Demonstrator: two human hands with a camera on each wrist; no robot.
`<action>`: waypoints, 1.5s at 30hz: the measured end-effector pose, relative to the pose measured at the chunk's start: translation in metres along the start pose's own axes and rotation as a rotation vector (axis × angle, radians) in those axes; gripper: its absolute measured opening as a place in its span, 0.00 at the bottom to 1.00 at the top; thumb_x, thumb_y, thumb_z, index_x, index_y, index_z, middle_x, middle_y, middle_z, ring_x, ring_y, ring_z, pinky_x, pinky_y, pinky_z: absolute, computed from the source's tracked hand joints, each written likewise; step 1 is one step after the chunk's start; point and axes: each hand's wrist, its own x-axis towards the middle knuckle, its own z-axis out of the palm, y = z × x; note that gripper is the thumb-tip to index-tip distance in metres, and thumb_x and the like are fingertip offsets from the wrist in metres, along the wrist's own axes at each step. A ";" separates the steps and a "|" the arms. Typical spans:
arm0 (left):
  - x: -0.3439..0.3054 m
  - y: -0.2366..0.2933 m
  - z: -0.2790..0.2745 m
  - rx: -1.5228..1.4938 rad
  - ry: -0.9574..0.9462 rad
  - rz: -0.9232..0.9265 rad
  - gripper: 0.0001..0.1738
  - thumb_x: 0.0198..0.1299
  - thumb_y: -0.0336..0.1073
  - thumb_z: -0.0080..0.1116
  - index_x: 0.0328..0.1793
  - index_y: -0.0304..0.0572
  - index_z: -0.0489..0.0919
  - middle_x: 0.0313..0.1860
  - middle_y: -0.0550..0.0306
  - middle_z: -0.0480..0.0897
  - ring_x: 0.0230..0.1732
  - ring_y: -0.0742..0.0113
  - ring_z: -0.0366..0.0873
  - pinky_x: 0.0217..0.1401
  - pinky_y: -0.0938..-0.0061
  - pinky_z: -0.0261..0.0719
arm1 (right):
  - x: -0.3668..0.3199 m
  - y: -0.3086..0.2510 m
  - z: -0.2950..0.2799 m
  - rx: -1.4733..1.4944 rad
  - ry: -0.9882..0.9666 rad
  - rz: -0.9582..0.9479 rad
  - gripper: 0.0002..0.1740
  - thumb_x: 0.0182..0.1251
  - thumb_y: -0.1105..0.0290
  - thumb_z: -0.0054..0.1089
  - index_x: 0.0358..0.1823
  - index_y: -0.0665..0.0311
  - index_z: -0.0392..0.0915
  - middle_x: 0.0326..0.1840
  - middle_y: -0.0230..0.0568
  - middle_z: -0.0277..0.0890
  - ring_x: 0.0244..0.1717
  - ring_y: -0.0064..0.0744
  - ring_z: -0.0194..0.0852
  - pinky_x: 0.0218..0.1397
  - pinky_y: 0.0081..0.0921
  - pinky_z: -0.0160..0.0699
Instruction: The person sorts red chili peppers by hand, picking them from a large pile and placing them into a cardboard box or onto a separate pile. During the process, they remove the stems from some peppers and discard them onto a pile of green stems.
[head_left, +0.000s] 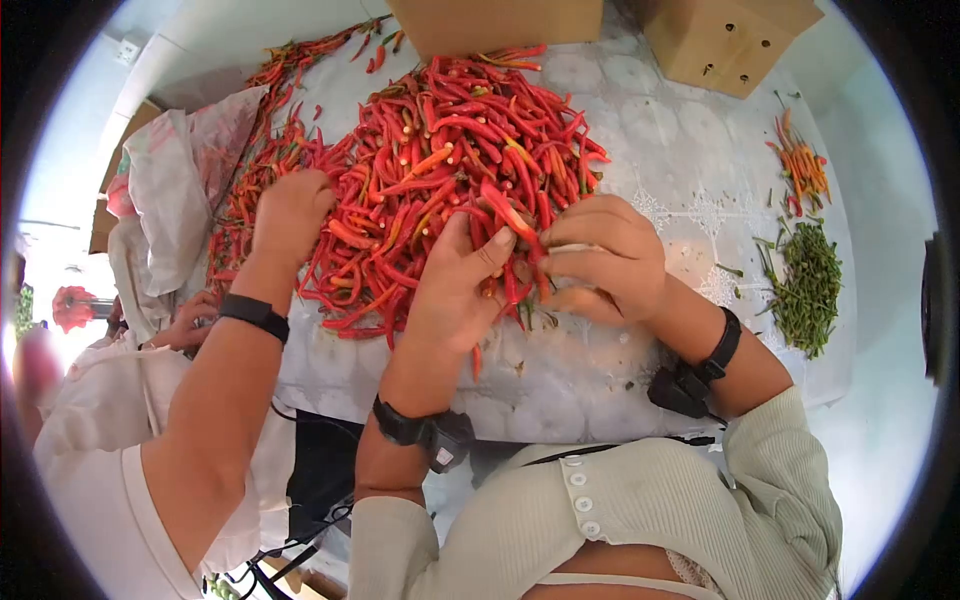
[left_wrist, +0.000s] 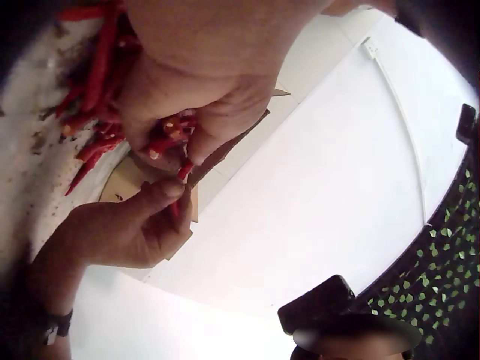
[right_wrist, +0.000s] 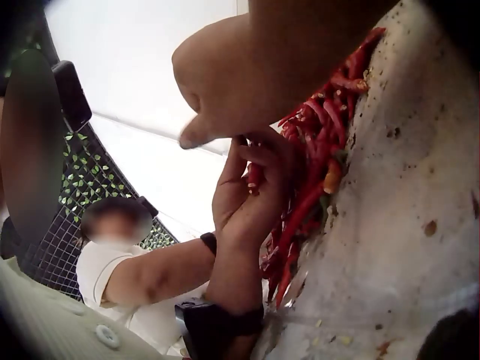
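Observation:
My left hand (head_left: 450,285) grips several red chili peppers at the front of a big heap of red chili peppers (head_left: 430,170). One red chili pepper (head_left: 507,212) with a paler orange stretch sticks up between its thumb and fingers. The right hand (head_left: 612,262) meets it from the right, fingers bent at that chili's near end. In the left wrist view, cut-looking pale ends show on the held chilies (left_wrist: 171,135), and the right thumb and fingers (left_wrist: 154,217) pinch a red piece beside them. The right wrist view shows a chili pepper (right_wrist: 255,178) lying across the left palm.
Green stems (head_left: 808,285) lie piled at the right, below a small bunch of orange-red chilies (head_left: 800,165). Cardboard boxes (head_left: 715,45) stand at the back. Another person's hand (head_left: 290,215) reaches into the heap's left side, near a white sack (head_left: 175,190).

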 end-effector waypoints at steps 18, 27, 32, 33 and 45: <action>-0.004 0.000 0.000 -0.136 -0.034 -0.153 0.15 0.69 0.34 0.50 0.59 0.37 0.69 0.46 0.55 0.78 0.41 0.66 0.79 0.40 0.69 0.81 | -0.005 0.001 0.005 -0.078 0.084 0.124 0.14 0.50 0.81 0.64 0.40 0.61 0.80 0.39 0.38 0.78 0.38 0.43 0.77 0.41 0.34 0.76; 0.001 -0.001 -0.007 0.014 -0.165 -0.133 0.16 0.66 0.27 0.49 0.60 0.34 0.69 0.48 0.53 0.78 0.43 0.65 0.80 0.41 0.69 0.83 | -0.010 -0.005 0.012 0.130 0.081 0.473 0.09 0.57 0.77 0.63 0.41 0.61 0.80 0.38 0.39 0.77 0.34 0.31 0.76 0.37 0.23 0.75; -0.003 0.001 -0.004 0.034 -0.038 -0.160 0.16 0.67 0.27 0.46 0.61 0.34 0.67 0.53 0.49 0.77 0.50 0.59 0.80 0.52 0.64 0.83 | -0.014 -0.006 0.016 0.649 0.038 0.964 0.07 0.64 0.71 0.62 0.42 0.64 0.77 0.36 0.33 0.76 0.35 0.19 0.74 0.36 0.20 0.74; -0.002 0.002 -0.004 0.040 -0.040 -0.165 0.16 0.68 0.27 0.46 0.61 0.34 0.65 0.54 0.48 0.76 0.52 0.57 0.80 0.54 0.63 0.83 | -0.016 -0.004 0.017 0.594 0.101 0.949 0.08 0.64 0.71 0.62 0.42 0.64 0.77 0.36 0.32 0.75 0.35 0.19 0.74 0.36 0.20 0.74; 0.002 -0.003 -0.002 -0.130 -0.056 0.020 0.22 0.71 0.30 0.42 0.70 0.37 0.63 0.69 0.44 0.69 0.69 0.50 0.67 0.68 0.57 0.71 | -0.007 -0.029 0.016 0.268 -0.221 0.947 0.13 0.62 0.65 0.64 0.37 0.70 0.79 0.27 0.34 0.73 0.30 0.21 0.71 0.31 0.23 0.69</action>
